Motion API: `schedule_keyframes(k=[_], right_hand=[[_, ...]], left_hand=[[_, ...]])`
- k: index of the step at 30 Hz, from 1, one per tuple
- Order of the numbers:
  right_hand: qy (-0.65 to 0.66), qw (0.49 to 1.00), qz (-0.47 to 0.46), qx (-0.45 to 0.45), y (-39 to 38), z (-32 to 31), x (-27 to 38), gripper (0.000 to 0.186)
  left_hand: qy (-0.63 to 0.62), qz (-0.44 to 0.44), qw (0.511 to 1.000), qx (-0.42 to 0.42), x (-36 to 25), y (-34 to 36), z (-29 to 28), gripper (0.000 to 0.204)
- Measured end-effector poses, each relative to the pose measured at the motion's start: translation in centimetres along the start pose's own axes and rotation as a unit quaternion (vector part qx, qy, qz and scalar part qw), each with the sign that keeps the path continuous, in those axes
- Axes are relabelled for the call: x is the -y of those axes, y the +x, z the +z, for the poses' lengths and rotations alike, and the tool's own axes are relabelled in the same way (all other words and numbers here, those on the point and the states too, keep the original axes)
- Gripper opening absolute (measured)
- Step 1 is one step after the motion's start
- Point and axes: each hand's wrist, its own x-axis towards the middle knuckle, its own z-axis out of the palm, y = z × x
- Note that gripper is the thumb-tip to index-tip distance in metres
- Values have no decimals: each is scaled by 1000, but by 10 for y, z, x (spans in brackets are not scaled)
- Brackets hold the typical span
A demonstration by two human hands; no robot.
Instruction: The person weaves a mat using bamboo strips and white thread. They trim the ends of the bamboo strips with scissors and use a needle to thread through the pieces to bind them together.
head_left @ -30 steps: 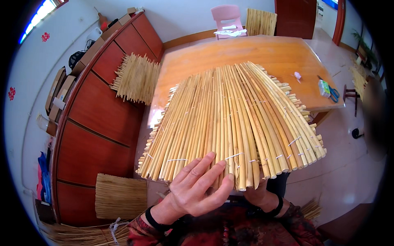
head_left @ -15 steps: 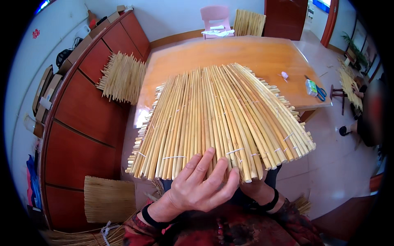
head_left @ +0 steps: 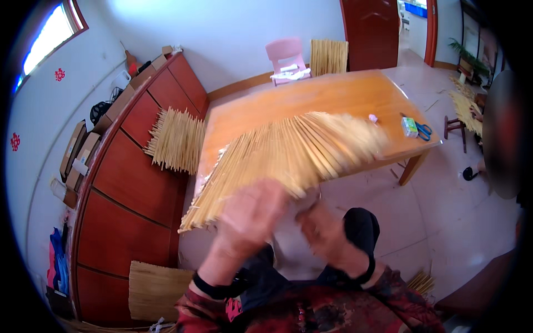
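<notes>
A mat of long straw-coloured reed stalks (head_left: 250,166) spreads over the near part of the orange wooden table (head_left: 350,94), its right end blurred by motion. My left hand (head_left: 252,211) is over the mat's near edge, its fingers smeared, so its grip is unclear. My right hand (head_left: 325,233) is just below that edge, right of my left one, also blurred. Toward the table's right end lie a small pink ball (head_left: 373,119), a green-and-white box (head_left: 410,126) and blue-handled scissors (head_left: 423,132).
Red cabinets (head_left: 127,188) line the left, with boxes on top and stalk bundles (head_left: 175,139) beside them. Another mat (head_left: 155,291) is at lower left. A pink chair (head_left: 284,58) and upright mat (head_left: 328,55) stand behind the table. At far right a person (head_left: 502,139) handles pale stalks (head_left: 466,111).
The mat has swung, its right end higher on the table and tilted away. Both my hands moved with it and are now blurred. The floor and my legs show more below it.
</notes>
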Motion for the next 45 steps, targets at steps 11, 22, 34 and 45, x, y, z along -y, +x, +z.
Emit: schedule_keyframes(k=[11, 22, 34, 45], right_hand=[[50, 993, -15, -103, 25, -51, -29, 4], [258, 949, -130, -126, 68, -60, 51, 6], [339, 941, -14, 9, 16, -7, 67, 3], [147, 976, 118, 108, -58, 0, 3, 6]], left_hand=[[0, -148, 977, -154, 29, 36, -63, 31], [73, -224, 951, -198, -34, 9, -186, 42], [-136, -357, 909, -167, -47, -6, -242, 49], [-236, -200, 943, 120, -9, -33, -79, 33]])
